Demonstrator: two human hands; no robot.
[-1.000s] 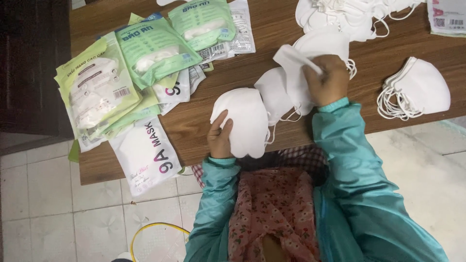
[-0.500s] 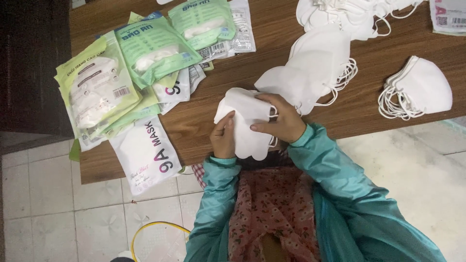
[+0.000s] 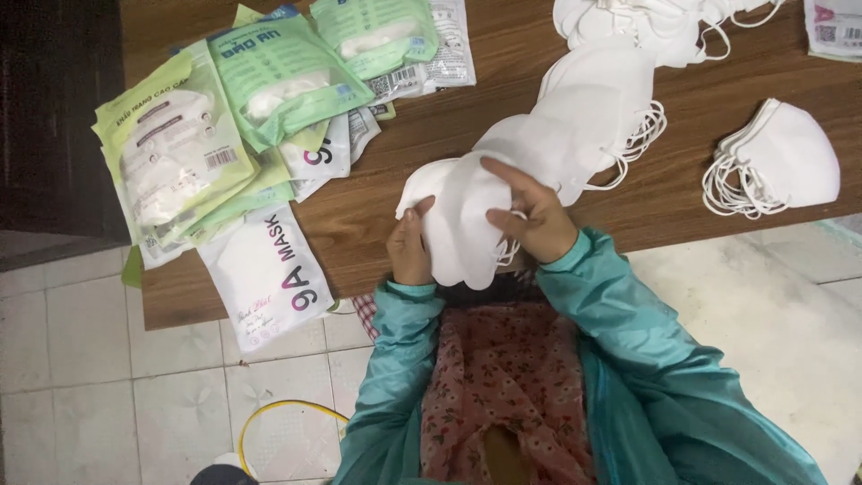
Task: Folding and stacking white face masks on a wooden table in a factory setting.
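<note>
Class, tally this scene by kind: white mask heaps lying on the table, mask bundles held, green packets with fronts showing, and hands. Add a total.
mask heaps on the table: 3
mask bundle held: 1
green packets, fronts showing: 3
Hands, left hand and right hand: 2
Total: 9

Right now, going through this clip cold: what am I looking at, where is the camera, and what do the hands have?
The camera sits on a person's head, looking down at their own two bare hands over a wooden table. The left hand and right hand together hold a white face mask at the near table edge. Beyond it lies a stack of loose white masks, with another small pile to the right. Green and white mask packets lie fanned out on the left.
</note>
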